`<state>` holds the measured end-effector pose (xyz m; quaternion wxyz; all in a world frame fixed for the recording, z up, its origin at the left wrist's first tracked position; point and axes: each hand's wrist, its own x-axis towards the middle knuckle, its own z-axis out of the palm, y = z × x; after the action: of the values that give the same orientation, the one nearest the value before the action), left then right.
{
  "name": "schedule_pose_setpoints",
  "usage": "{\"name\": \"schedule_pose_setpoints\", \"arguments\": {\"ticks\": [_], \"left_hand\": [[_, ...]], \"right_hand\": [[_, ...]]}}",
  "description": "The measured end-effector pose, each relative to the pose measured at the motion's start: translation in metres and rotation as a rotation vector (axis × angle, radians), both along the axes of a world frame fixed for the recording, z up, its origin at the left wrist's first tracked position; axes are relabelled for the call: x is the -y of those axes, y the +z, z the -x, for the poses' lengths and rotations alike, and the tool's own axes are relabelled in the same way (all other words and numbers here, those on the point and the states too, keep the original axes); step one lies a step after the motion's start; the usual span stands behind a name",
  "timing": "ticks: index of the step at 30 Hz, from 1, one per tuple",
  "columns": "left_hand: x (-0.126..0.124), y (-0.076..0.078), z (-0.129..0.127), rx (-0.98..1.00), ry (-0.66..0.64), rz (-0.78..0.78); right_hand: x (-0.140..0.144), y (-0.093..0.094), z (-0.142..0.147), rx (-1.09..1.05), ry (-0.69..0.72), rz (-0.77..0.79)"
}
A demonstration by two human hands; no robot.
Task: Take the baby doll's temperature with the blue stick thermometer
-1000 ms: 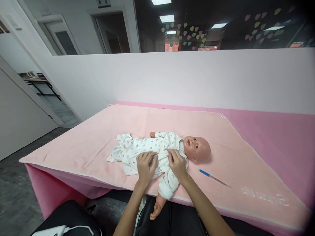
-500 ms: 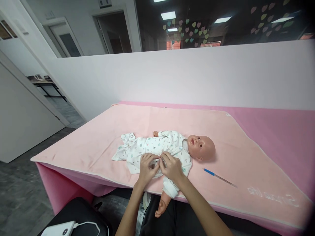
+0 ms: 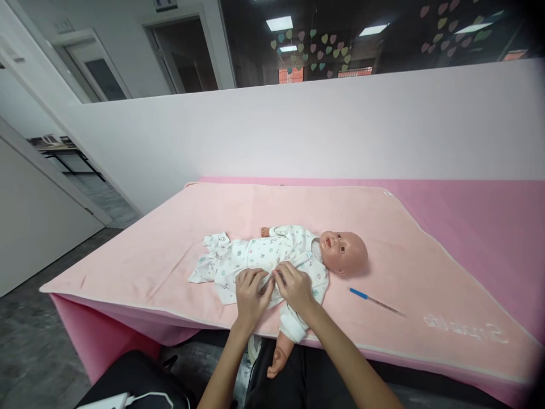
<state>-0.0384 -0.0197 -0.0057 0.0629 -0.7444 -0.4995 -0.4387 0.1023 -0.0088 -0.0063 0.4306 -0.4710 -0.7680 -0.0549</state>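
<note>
- Both hands had moved down the doll's front within the last second: from near the collar of the white printed cotton baby romper [image 3: 255, 255], they now met over its middle, at the garment's opening.
- The left hand [image 3: 250, 294] and the right hand [image 3: 295, 288] were pressed close together, fingertips curled and pinching the romper's 2 front edges between them; whether a snap sat under the fingers could not be told.
- That shift suggested the work along the closure had advanced 1 fastening lower, with the upper chest apparently lying flat.
- The smooth, hard-looking plastic baby doll [image 3: 344, 253] lay on its back across the soft pale-pink blanket [image 3: 179, 238], head to the right, 1 bare arm hanging over the near edge.
- The romper looked thin and crumpled, its empty legs spread flat to the left.
- A slim thermometer-like stick with a blue tip [image 3: 374, 301] lay on the blanket, well apart from the hands, right of the doll's head.
- The blanket covered a deeper-pink padded table [image 3: 489, 227], its surface matte and even.
</note>
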Motion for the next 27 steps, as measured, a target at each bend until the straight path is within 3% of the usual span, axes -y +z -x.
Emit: {"name": "schedule_pose_setpoints", "arguments": {"ticks": [6,12,27], "left_hand": [[0.0005,0.0006,-0.0024,-0.079,-0.002,0.023],[0.0012,-0.0004,-0.0013,-0.031,-0.003,-0.016],[-0.0017,0.0003,-0.0011,-0.002,-0.067,0.140]], "right_hand": [[-0.0007,-0.0006,-0.0002,0.009,0.006,0.003],[-0.0010,-0.0014,-0.0007,-0.009,0.022,0.004],[-0.0024,-0.0024,-0.0004,0.011,0.000,-0.010]]}}
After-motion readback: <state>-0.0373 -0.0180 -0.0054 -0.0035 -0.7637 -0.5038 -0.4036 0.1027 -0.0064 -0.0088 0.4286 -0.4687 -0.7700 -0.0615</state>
